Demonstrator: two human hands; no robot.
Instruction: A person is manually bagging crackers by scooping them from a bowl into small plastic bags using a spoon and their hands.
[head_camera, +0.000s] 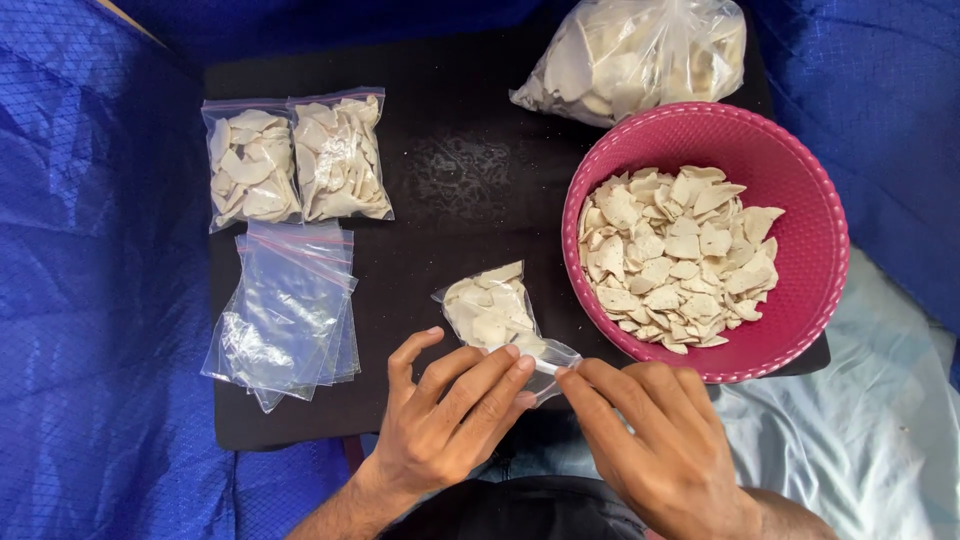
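We see a dark mat (450, 170) with bare room down its middle, from the far edge to the small filled bag (498, 318) that lies near the near edge under both our hands. Our left hand (445, 415) and right hand (650, 435) block the near edge at the middle. The right edge is taken by a pink basket (810, 210) of pale chips, with a large clear sack (640, 55) at the far right corner. Along the left edge, two filled bags (295, 160) sit at the far corner and a stack of empty zip bags (290, 310) lies nearer us. A narrow bare strip runs between that stack and our left hand.
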